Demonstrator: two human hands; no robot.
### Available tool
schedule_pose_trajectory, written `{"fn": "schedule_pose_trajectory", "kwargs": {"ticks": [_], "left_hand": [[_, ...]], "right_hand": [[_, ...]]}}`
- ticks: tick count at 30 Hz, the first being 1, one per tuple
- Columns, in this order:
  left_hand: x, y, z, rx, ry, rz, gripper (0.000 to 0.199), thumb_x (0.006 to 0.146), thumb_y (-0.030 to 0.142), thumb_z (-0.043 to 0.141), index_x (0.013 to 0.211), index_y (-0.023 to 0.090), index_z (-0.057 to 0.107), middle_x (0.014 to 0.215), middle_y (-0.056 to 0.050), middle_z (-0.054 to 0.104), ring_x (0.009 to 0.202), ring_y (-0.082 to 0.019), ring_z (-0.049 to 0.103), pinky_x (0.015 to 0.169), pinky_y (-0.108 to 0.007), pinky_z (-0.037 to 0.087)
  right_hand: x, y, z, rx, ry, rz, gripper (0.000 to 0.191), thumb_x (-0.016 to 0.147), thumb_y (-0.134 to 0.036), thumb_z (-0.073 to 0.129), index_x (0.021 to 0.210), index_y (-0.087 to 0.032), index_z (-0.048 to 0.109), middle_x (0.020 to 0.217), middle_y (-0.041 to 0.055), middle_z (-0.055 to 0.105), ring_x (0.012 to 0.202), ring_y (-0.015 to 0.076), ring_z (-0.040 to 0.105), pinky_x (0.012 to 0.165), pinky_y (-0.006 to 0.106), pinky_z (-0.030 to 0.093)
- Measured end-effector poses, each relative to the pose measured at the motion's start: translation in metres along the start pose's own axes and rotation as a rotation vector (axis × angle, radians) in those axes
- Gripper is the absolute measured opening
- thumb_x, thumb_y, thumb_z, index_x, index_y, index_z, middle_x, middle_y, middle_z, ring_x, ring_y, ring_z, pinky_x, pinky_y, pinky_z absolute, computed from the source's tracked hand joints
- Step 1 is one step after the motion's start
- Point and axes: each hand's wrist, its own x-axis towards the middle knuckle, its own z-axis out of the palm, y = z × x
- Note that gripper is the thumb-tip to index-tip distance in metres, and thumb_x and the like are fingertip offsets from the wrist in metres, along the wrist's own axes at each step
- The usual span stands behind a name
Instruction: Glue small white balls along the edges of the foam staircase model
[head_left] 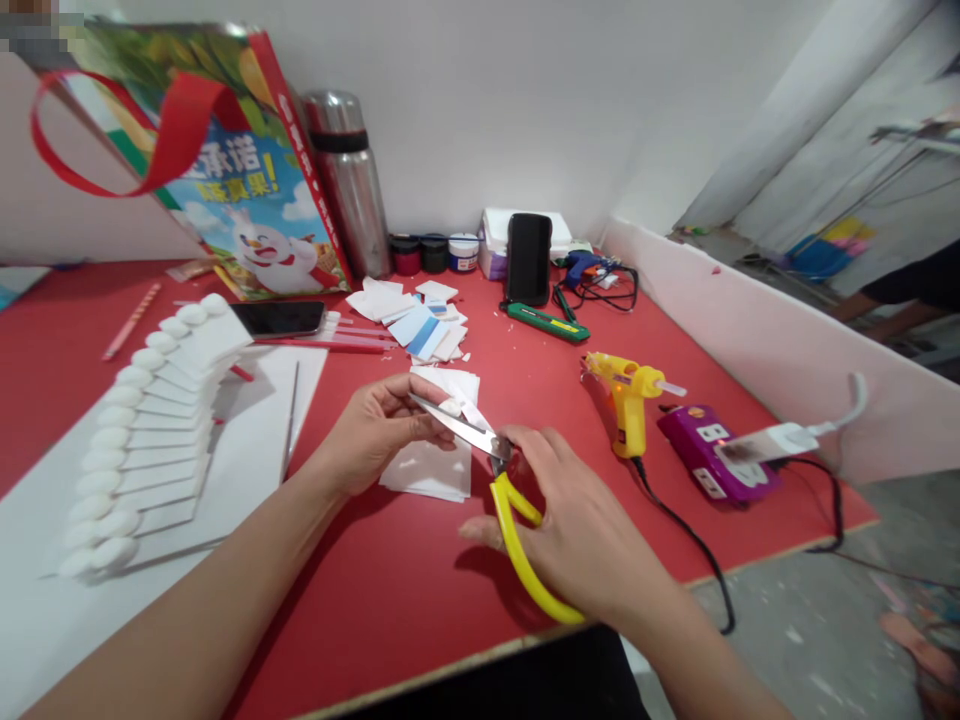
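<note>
My right hand [562, 510] grips a pair of scissors [517, 560] with yellow handles, the blades slanting up and left. Close to the blades, my left hand [390, 420] pinches a small white piece [451, 406], partly hidden by its fingers and a blade. Both hands are over folded white paper [427, 470] lying on the red table. On the left, a curved stepped model [165, 430] of thin white slabs edged with white oval discs rests on a white board [255, 410].
A yellow glue gun [626, 395] stands at right, its cord running over the table edge near a purple power strip [712, 455]. Card scraps [420, 325], a green cutter [547, 322], a phone [281, 318], a steel flask [349, 185] and a gift box [255, 190] line the back.
</note>
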Motion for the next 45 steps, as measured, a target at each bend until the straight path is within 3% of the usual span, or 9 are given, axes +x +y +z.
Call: {"fn": "schedule_pose_trajectory", "kwargs": {"ticks": [14, 28, 39, 45], "left_hand": [[-0.001, 0.000, 0.002, -0.012, -0.009, 0.004, 0.024, 0.070, 0.018, 0.090, 0.087, 0.016, 0.073, 0.075, -0.004, 0.078, 0.066, -0.017, 0.075, 0.067, -0.026, 0.063], [-0.001, 0.004, 0.007, -0.060, -0.032, 0.041, 0.017, 0.071, 0.016, 0.088, 0.082, 0.014, 0.075, 0.070, -0.003, 0.075, 0.062, -0.014, 0.071, 0.064, -0.023, 0.062], [-0.001, 0.002, 0.006, 0.023, -0.006, 0.045, 0.018, 0.072, 0.023, 0.088, 0.080, 0.014, 0.074, 0.070, -0.004, 0.075, 0.062, -0.015, 0.071, 0.068, -0.027, 0.062], [0.000, 0.000, 0.005, 0.027, -0.014, 0.016, 0.019, 0.073, 0.024, 0.088, 0.080, 0.013, 0.074, 0.070, -0.004, 0.075, 0.062, -0.015, 0.072, 0.068, -0.026, 0.061]], "right_hand": [[-0.002, 0.002, 0.002, -0.017, 0.012, -0.020, 0.056, 0.088, -0.052, 0.070, 0.130, -0.019, 0.054, 0.118, 0.0155, 0.064, 0.103, 0.0326, 0.067, 0.084, 0.044, 0.054], [0.000, 0.003, 0.012, -0.122, 0.081, -0.070, 0.043, 0.095, -0.048, 0.063, 0.126, -0.019, 0.056, 0.108, 0.0141, 0.068, 0.085, 0.0285, 0.069, 0.069, 0.037, 0.052], [-0.001, 0.004, 0.014, -0.135, 0.119, -0.101, 0.057, 0.094, -0.056, 0.063, 0.131, -0.014, 0.058, 0.103, 0.0158, 0.070, 0.083, 0.0317, 0.072, 0.068, 0.041, 0.057], [-0.003, 0.006, 0.016, -0.119, 0.129, -0.095, 0.050, 0.097, -0.049, 0.061, 0.131, -0.013, 0.058, 0.101, 0.0149, 0.070, 0.082, 0.0321, 0.072, 0.068, 0.042, 0.058]]}}
